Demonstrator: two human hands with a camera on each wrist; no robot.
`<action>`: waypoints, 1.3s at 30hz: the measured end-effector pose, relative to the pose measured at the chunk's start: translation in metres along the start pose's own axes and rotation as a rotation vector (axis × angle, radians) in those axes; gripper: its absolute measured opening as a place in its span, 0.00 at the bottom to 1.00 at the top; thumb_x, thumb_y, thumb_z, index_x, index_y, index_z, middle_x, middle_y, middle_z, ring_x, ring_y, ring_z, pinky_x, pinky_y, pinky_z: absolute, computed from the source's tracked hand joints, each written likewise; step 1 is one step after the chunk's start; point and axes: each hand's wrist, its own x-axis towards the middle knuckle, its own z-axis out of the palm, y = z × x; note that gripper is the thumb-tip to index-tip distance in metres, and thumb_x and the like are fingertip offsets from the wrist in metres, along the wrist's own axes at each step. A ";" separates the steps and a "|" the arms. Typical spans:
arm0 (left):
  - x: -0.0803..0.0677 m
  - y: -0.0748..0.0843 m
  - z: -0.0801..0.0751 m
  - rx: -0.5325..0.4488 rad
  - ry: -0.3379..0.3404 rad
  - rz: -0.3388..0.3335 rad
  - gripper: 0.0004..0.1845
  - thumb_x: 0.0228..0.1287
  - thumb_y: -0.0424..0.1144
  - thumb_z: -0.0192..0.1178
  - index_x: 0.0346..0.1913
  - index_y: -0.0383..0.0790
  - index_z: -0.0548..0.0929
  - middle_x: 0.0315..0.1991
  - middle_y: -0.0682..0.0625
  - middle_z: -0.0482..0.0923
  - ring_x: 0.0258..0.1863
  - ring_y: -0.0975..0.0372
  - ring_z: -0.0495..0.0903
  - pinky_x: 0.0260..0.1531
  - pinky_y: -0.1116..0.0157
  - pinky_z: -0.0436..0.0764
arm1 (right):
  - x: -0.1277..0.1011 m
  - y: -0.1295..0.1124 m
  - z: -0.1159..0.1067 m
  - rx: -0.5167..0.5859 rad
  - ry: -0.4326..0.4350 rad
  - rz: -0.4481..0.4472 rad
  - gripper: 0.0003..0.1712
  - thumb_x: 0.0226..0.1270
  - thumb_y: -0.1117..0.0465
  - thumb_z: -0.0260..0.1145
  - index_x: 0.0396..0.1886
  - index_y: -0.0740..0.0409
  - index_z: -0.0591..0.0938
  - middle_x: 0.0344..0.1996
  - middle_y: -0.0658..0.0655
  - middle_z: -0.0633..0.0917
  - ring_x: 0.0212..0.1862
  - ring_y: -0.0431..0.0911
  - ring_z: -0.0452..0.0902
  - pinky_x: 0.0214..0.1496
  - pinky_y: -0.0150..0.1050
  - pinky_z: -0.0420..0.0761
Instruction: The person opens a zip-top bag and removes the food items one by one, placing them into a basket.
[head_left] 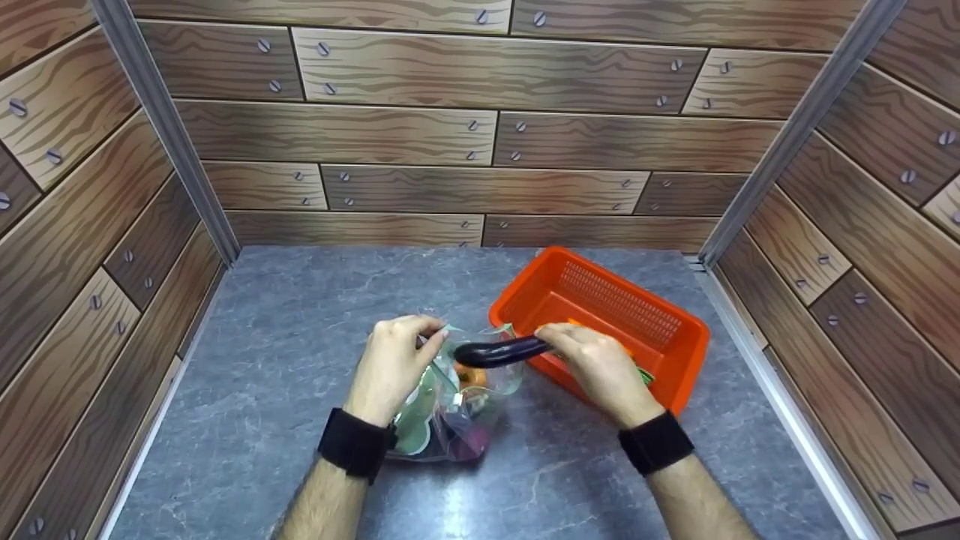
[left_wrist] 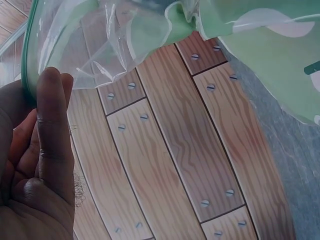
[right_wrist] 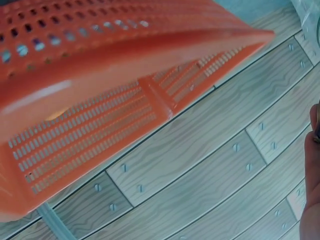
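Observation:
My right hand (head_left: 600, 367) grips a dark purple eggplant (head_left: 501, 351) by one end, its other end over the mouth of a clear and green zip bag (head_left: 416, 420). With thumb and finger, my left hand (head_left: 391, 364) pinches the bag's rim and holds the mouth apart. Inside the bag show an orange round item (head_left: 471, 375) and something purple at the bottom. In the left wrist view the left hand (left_wrist: 45, 150) pinches the green zip edge (left_wrist: 27, 60). Only the edge of the right hand (right_wrist: 312, 185) appears in the right wrist view.
An orange-red plastic basket (head_left: 690, 360) with slotted walls stands to the right, partly behind the right hand. It holds a green item (head_left: 645, 374) and something orange, mostly hidden. Wood-patterned walls (head_left: 405, 135) enclose the grey marbled table (head_left: 300, 300) at the back and sides.

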 end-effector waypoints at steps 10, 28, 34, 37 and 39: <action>-0.001 -0.001 -0.001 -0.001 0.000 -0.003 0.04 0.81 0.34 0.76 0.48 0.39 0.99 0.41 0.46 0.99 0.42 0.56 0.97 0.43 0.55 0.97 | -0.008 0.019 -0.018 0.018 0.068 0.036 0.20 0.72 0.66 0.85 0.60 0.50 0.95 0.54 0.53 0.99 0.55 0.50 0.99 0.56 0.45 0.98; -0.001 -0.003 -0.001 0.002 -0.012 -0.022 0.04 0.81 0.34 0.76 0.49 0.39 0.99 0.42 0.46 0.99 0.42 0.56 0.97 0.44 0.56 0.97 | -0.018 0.049 -0.039 -0.014 0.132 0.180 0.23 0.69 0.74 0.84 0.62 0.58 0.95 0.55 0.65 0.98 0.55 0.62 0.98 0.56 0.55 0.98; -0.001 -0.002 -0.001 0.004 -0.012 -0.020 0.04 0.81 0.35 0.76 0.49 0.39 0.99 0.42 0.45 0.99 0.42 0.55 0.98 0.44 0.56 0.98 | -0.019 0.057 -0.042 -0.015 0.122 0.268 0.21 0.72 0.71 0.82 0.63 0.59 0.95 0.55 0.66 0.98 0.55 0.63 0.98 0.55 0.58 0.98; -0.001 -0.002 -0.001 0.002 -0.012 -0.022 0.04 0.81 0.35 0.76 0.49 0.39 0.99 0.42 0.45 0.99 0.42 0.55 0.98 0.44 0.56 0.98 | -0.020 0.058 -0.043 -0.010 0.092 0.327 0.20 0.74 0.69 0.82 0.64 0.59 0.95 0.55 0.67 0.98 0.56 0.65 0.97 0.56 0.61 0.97; -0.001 -0.002 -0.001 0.002 -0.009 -0.019 0.04 0.81 0.35 0.76 0.48 0.39 0.99 0.42 0.45 0.99 0.42 0.55 0.97 0.43 0.56 0.97 | -0.020 0.059 -0.045 -0.004 0.064 0.371 0.20 0.76 0.69 0.81 0.65 0.58 0.94 0.56 0.67 0.98 0.56 0.66 0.97 0.56 0.63 0.97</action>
